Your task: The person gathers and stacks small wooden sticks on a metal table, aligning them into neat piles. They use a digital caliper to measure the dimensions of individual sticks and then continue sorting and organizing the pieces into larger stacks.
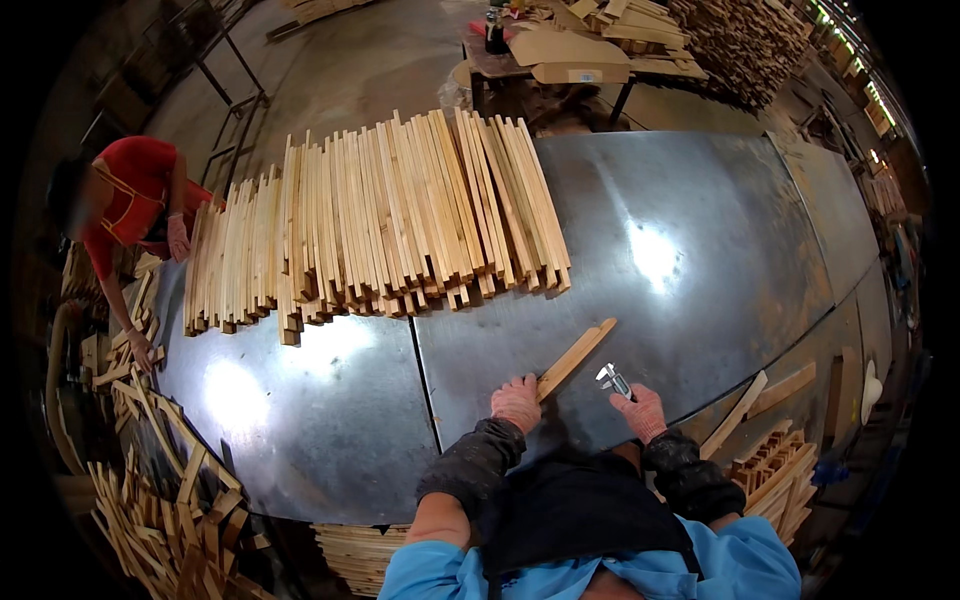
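Observation:
My left hand (516, 404), in a pinkish work glove, is closed on the near end of a short wooden strip (577, 358). The strip slants away to the right over the metal tabletop (480, 345); whether it rests on the metal I cannot tell. In my gloved right hand (641, 412) is a caliper (615, 381) with a small display, its jaws pointing away from me and to the left. The caliper is apart from the strip. Dark sleeve covers wrap both my forearms.
Long wooden strips (400, 210) lie side by side in a broad stack beyond my hands. At the far left, a co-worker in red (140, 190) reaches toward loose wood pieces. Scrap wood (180, 530) is heaped lower left; stacked wood (780, 470) stands right. Behind is a table with cardboard (570, 50).

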The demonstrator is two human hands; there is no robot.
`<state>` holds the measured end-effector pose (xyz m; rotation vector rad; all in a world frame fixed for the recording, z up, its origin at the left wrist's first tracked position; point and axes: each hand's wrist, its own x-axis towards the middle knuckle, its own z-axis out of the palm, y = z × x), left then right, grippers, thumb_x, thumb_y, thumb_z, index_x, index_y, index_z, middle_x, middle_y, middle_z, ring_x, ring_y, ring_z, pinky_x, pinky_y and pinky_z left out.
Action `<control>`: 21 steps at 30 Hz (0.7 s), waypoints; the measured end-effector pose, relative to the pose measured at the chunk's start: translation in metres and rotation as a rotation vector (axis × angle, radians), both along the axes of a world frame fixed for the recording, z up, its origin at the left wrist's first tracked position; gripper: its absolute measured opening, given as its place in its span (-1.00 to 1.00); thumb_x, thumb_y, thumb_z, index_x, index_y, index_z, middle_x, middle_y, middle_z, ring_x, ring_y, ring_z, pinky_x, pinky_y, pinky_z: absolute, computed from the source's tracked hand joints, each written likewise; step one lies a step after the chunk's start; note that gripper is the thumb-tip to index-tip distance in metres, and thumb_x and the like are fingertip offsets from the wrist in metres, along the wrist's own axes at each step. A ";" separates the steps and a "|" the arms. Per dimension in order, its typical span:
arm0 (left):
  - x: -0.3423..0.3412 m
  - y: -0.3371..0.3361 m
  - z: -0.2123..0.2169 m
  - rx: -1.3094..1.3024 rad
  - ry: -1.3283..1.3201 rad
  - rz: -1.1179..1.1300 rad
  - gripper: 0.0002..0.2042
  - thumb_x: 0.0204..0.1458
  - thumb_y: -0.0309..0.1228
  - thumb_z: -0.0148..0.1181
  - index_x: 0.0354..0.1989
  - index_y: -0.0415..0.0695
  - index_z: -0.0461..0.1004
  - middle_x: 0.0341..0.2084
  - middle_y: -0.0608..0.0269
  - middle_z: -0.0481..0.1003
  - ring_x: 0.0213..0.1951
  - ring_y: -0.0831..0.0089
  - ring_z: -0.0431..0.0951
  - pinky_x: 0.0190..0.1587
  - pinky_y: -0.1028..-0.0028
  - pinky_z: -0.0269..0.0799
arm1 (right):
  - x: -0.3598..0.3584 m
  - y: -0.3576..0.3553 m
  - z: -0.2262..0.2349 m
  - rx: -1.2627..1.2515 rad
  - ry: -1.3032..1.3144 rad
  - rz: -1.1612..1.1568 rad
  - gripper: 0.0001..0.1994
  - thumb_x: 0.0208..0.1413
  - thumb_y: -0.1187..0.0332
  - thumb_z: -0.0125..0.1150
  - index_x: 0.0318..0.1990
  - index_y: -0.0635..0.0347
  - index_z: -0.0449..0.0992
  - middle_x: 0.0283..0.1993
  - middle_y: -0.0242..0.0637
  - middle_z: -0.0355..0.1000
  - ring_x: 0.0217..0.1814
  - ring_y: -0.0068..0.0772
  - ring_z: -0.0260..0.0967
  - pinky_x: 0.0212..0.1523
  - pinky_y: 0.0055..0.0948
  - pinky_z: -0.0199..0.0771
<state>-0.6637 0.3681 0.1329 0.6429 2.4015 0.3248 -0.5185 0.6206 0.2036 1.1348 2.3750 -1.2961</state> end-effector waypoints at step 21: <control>-0.168 -0.082 0.011 0.325 0.427 0.552 -0.34 0.19 -0.12 0.38 0.44 -0.07 0.38 0.29 0.01 0.49 0.36 0.00 0.45 0.42 0.00 0.30 | -0.039 -0.025 0.013 -0.111 -0.026 0.098 -0.65 0.22 0.18 0.52 -0.11 0.33 0.65 -0.37 -0.36 0.48 -0.29 -0.51 0.33 -0.21 -0.32 0.46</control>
